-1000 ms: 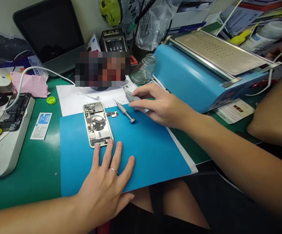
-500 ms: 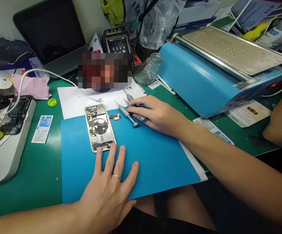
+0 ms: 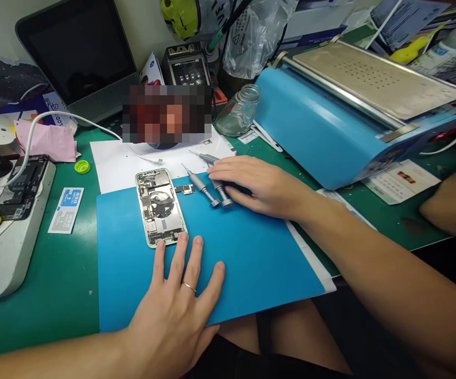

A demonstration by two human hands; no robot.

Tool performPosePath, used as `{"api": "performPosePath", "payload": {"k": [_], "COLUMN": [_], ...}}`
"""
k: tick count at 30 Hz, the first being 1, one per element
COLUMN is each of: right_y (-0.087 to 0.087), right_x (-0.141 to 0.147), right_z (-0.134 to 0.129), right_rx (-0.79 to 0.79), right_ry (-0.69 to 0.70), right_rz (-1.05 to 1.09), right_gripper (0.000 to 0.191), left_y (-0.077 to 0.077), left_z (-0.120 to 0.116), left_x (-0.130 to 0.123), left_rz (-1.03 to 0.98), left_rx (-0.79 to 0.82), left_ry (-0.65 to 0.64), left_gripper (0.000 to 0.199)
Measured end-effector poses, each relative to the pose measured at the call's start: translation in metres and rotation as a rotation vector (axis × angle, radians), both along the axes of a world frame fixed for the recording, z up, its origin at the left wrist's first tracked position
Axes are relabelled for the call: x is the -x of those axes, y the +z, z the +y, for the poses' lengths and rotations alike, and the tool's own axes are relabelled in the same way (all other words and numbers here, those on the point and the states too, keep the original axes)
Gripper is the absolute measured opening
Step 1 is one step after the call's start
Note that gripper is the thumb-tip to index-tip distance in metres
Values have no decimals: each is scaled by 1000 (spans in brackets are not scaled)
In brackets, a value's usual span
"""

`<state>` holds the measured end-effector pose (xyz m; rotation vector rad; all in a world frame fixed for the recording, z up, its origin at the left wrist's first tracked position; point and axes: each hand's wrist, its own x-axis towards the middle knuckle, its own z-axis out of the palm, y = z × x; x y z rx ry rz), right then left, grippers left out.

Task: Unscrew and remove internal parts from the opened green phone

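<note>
An opened phone (image 3: pixel 162 208) with its inner parts exposed lies on a blue mat (image 3: pixel 263 263). My left hand (image 3: pixel 180 300), with a ring on one finger, rests flat with fingers spread, its fingertips at the phone's lower edge. A small part on a flex (image 3: pixel 187 189) sticks out from the phone's right side. To the right of that lies a grey screwdriver (image 3: pixel 200 185). My right hand (image 3: pixel 255 184) is over a second grey screwdriver (image 3: pixel 222 192), its fingers close together and touching it; the thumb's grip on it cannot be made out.
A blue machine with a metal plate (image 3: pixel 314 126) stands at the right, beside a glass jar (image 3: pixel 239 110). White paper (image 3: pixel 109 163), a green cap (image 3: pixel 82 167) and a white cable (image 3: pixel 34 126) are at the left. Another person's arm (image 3: pixel 452 200) shows at the far right.
My right hand has shifted over the screwdrivers, whose positions have changed: their handle ends now sit closer together. My left hand and the phone stay nearly the same.
</note>
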<state>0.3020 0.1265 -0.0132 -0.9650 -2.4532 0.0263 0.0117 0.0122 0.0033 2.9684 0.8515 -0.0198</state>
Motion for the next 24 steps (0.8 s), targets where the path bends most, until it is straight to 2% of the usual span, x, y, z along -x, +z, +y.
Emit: {"api": "performPosePath", "payload": {"k": [6, 8, 12, 14, 20, 24], "right_y": [4, 5, 6, 5, 5, 7], "right_x": [-1, -4, -9, -11, -10, -6], "right_z": [-2, -3, -4, -4, -4, -5], "right_rx": [-18, 12, 138, 183, 197, 204], "right_ry": [-135, -141, -152, -177, -206, -201], "right_rz": [94, 85, 24, 4, 93, 151], "right_gripper": [30, 30, 67, 73, 68, 42], "left_y": [-1, -1, -1, -1, -2, -2], "left_z": [-1, -1, 0, 0, 1, 1], "left_x": [0, 0, 0, 0, 0, 1], "left_rz": [-14, -16, -14, -14, -17, -15], "left_rx": [1, -3, -7, -8, -18, -16], "left_ry": [1, -3, -12, -14, -18, -17], "left_gripper": [74, 73, 73, 73, 73, 75]}}
